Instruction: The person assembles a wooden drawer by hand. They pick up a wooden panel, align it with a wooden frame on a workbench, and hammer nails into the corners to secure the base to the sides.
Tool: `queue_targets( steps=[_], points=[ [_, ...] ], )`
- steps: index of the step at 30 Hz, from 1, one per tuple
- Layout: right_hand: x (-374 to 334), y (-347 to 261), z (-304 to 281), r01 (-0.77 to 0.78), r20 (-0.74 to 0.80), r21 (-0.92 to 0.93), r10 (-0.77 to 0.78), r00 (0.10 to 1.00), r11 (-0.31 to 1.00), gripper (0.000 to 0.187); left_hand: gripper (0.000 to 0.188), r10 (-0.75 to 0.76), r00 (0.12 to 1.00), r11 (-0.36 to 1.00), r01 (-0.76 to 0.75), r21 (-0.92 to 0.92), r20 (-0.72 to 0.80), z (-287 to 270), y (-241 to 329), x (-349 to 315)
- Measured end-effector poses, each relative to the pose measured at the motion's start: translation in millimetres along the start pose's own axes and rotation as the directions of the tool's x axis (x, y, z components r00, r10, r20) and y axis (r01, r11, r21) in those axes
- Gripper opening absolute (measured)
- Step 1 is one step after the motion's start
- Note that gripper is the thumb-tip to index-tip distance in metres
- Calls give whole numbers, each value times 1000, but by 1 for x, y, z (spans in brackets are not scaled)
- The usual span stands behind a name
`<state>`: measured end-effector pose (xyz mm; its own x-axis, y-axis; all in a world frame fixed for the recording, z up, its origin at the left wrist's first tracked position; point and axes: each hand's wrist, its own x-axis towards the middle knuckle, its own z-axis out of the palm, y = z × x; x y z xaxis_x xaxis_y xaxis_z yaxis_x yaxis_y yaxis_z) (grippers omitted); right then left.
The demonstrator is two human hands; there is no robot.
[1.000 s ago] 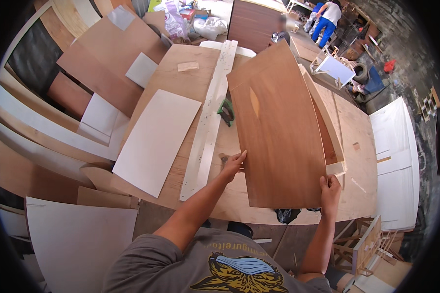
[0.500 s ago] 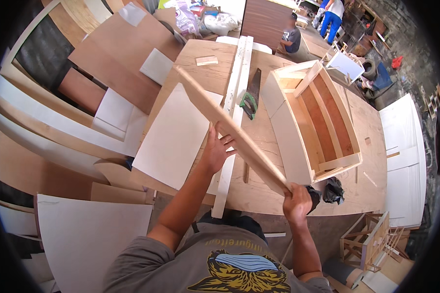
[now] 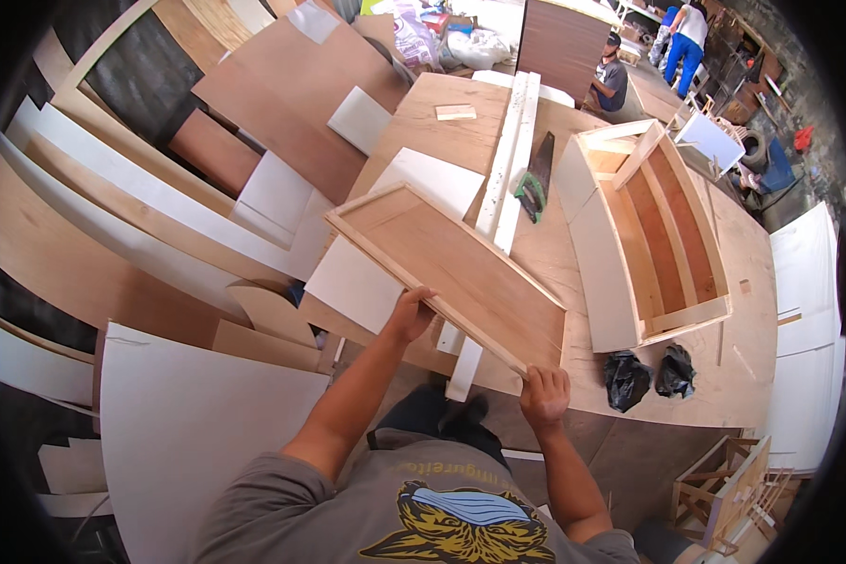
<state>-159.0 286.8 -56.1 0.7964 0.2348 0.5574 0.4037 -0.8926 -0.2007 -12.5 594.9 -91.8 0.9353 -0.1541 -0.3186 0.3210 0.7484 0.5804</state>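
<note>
Both my hands hold a framed wooden panel (image 3: 470, 268), a shallow rectangle with raised edge strips and a recessed plywood face. My left hand (image 3: 412, 315) grips the middle of its near long edge. At the near right corner, my right hand (image 3: 544, 397) has its fingers wrapped over the rim. The panel tilts over a wooden worktable (image 3: 738, 376), partly covering a white sheet (image 3: 432, 179) and a long white-edged board (image 3: 512, 150). A handsaw with a green handle (image 3: 531, 195) lies just beyond it, beside that board.
An open wooden cabinet frame (image 3: 644, 235) stands on the table's right, near two black plastic bags (image 3: 628, 381). Sheets and boards (image 3: 287, 103) lean at the left. A small wooden frame (image 3: 724, 489) sits low right. People (image 3: 611, 80) are at the back.
The panel has turned from nearly edge-on to lying flatter, so its recessed face shows. Both hands are lower along its near edge. The view has shifted, moving the table rightward in the picture.
</note>
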Motion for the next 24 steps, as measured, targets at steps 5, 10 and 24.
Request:
queue_targets(
  steps=[5,10,24],
  points=[
    [-25,-32,27,-49,112,-11,50,992,999,27,14,-163,980,981,174,-89,113,-93,-21,9],
    [-46,-64,59,-85,275,-116,114,955,990,30,18,-279,959,960,279,-12,-40,-103,2,7],
    [-65,-131,131,-282,468,-341,422,776,897,39,52,-531,815,763,579,288,-231,-191,24,35]
  ],
)
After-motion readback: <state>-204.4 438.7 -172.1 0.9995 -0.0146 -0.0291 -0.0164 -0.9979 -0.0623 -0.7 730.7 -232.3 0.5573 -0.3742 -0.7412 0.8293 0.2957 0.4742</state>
